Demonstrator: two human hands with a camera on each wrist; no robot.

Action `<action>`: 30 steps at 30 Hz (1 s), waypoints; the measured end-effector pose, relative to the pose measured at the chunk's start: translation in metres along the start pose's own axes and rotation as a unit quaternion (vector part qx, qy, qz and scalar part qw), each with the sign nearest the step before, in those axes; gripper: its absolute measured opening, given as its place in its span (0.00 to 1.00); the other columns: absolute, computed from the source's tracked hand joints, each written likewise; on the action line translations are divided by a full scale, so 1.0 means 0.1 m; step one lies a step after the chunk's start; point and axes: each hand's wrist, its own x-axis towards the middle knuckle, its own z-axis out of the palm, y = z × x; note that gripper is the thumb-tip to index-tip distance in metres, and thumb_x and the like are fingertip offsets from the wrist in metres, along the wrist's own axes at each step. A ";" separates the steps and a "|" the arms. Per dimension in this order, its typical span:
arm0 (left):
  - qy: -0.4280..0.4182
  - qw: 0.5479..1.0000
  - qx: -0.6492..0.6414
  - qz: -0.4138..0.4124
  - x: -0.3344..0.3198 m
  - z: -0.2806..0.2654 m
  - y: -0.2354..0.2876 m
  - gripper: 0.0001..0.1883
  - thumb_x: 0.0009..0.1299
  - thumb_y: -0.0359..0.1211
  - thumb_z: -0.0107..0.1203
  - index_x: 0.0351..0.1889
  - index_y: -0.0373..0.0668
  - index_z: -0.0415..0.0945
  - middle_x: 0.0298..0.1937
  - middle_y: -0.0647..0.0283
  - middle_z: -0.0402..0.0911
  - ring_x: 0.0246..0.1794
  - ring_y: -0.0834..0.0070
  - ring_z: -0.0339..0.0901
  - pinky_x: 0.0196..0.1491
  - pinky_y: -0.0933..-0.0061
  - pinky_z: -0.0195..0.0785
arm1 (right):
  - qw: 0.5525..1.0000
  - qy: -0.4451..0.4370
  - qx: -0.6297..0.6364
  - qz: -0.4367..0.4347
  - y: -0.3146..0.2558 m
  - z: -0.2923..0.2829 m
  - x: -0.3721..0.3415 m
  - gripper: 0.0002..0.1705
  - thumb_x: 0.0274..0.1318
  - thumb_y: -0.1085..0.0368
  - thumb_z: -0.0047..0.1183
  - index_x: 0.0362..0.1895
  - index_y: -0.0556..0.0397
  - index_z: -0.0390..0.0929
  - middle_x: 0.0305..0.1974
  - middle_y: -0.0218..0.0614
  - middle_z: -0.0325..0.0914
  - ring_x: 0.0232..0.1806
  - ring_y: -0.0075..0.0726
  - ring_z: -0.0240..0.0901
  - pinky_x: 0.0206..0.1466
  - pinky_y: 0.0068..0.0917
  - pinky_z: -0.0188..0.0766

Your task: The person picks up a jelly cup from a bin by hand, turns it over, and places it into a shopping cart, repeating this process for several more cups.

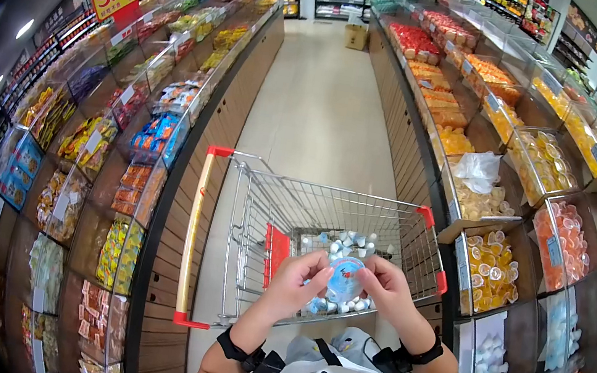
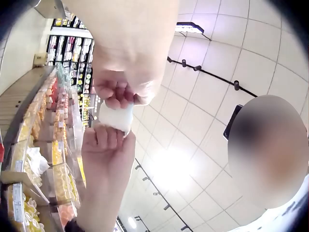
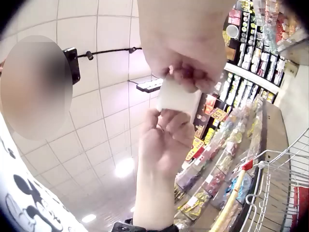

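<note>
Between my two hands is a small white snack cup (image 1: 343,278) with a round, light-blue printed lid facing up. My left hand (image 1: 296,279) pinches its left edge with thumb and fingers. On the opposite edge my right hand (image 1: 387,283) pinches it the same way. The cup's pale body (image 2: 116,119) shows between both sets of curled fingers in the left wrist view, and its white side (image 3: 177,96) in the right wrist view. Below the hands, several similar blue-and-white cups (image 1: 361,240) lie in a wire shopping cart (image 1: 321,187).
The cart's yellow handle (image 1: 195,225) with red ends is at the left. Bins of wrapped candy (image 1: 120,252) line the left side, bins of jelly cups (image 1: 493,271) the right. A tiled aisle (image 1: 312,96) runs ahead to a cardboard box (image 1: 356,36) and shelves.
</note>
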 end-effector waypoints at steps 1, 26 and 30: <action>0.022 0.999 -0.017 0.023 0.08 0.07 -0.01 0.08 0.58 0.30 0.43 0.19 0.39 0.61 0.15 0.68 0.67 0.16 0.86 0.66 0.20 0.88 0.58 | 0.998 0.035 -0.026 -0.034 -0.05 -0.04 0.06 0.10 0.48 0.64 0.41 0.19 0.54 0.60 0.14 0.27 0.58 0.16 0.17 0.52 0.17 0.15 0.49; -0.040 0.987 0.039 0.152 0.42 1.79 0.20 0.11 0.56 0.28 0.42 0.13 0.35 0.70 0.14 0.63 0.72 0.16 0.79 0.71 0.21 0.82 0.63 | 0.936 -0.048 -0.275 -0.213 -1.12 -1.51 -0.55 0.13 0.44 0.65 0.44 0.16 0.59 0.59 0.10 0.34 0.55 0.13 0.22 0.46 0.15 0.20 0.46; -0.032 0.986 0.057 0.156 0.41 1.85 0.22 0.11 0.56 0.28 0.41 0.16 0.34 0.71 0.15 0.62 0.73 0.17 0.79 0.71 0.22 0.83 0.63 | 0.938 0.000 -0.283 -0.200 -1.20 -1.48 -0.65 0.15 0.45 0.63 0.43 0.14 0.60 0.59 0.09 0.31 0.53 0.12 0.21 0.45 0.14 0.19 0.45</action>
